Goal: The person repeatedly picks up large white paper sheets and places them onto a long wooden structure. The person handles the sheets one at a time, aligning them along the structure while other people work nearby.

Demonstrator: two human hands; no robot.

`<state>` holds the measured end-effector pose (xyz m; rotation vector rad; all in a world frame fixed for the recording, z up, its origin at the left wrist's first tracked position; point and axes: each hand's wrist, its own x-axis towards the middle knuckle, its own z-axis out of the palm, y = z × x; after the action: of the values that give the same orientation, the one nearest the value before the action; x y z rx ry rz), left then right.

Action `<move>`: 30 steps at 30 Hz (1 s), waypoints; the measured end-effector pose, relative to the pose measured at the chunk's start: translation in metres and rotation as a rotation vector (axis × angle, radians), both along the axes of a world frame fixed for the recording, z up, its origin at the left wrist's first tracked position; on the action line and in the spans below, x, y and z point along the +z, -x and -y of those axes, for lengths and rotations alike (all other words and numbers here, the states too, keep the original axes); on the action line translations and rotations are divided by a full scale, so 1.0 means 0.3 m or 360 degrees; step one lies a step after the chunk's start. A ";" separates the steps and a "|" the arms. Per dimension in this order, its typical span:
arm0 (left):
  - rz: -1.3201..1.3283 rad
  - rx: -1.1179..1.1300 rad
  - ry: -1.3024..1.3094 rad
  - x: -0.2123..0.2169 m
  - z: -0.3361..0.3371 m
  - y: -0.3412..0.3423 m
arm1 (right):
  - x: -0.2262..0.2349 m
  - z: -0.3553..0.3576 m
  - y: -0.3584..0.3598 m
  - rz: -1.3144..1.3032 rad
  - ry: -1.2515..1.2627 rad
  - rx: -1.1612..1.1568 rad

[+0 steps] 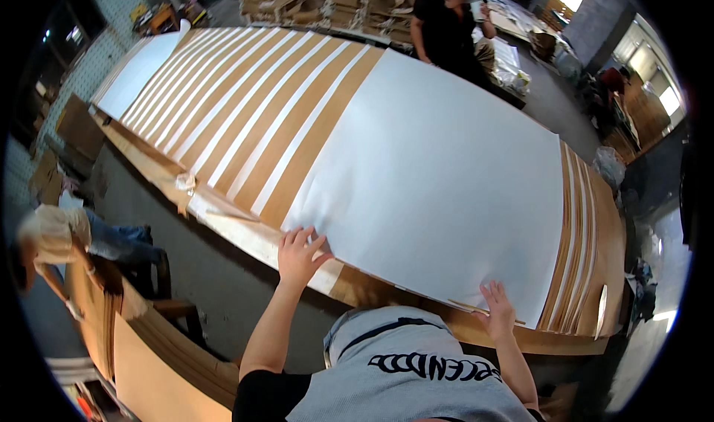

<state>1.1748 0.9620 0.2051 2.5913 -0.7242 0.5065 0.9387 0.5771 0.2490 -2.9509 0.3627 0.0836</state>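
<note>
A large white sheet [439,176] lies flat over the long table stack in front of me. My left hand [300,257] rests on its near left corner, fingers spread and holding nothing. Further right, my right hand [498,312] is at the sheet's near edge, fingertips reaching onto the white surface. A thin wooden stick [465,304] passes under that hand, which seems to hold it between thumb and palm; the grip is partly hidden. Left of the sheet, brown boards and white sheets [245,110] overlap in a staggered row of stripes.
More staggered brown and white layers [576,243] line the right end, with a pale blade-like piece [602,310] on top. A person in black [450,31] stands across the table. Another person [63,236] handles stacked brown boards [160,377] at left. Piled brown cardboard [320,2] is behind.
</note>
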 end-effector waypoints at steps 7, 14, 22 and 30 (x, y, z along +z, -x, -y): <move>-0.0008 -0.0029 -0.0023 -0.005 0.011 -0.006 | -0.033 0.017 0.023 0.0025 0.0039 0.0043; -0.0134 -0.0106 -0.0021 -0.028 0.017 0.010 | -0.041 0.130 0.071 0.0143 -0.0569 -0.0167; -0.0067 -0.0179 -0.0091 0.018 0.057 0.021 | -0.022 0.207 0.255 0.1120 -0.1344 -0.1632; -0.0116 -0.0150 -0.0084 0.007 0.047 0.031 | -0.136 0.146 0.380 0.1361 -0.1647 -0.2189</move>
<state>1.1655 0.9480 0.2072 2.5947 -0.8409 0.3667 0.8247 0.5333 0.2081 -1.1108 1.4394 -0.8065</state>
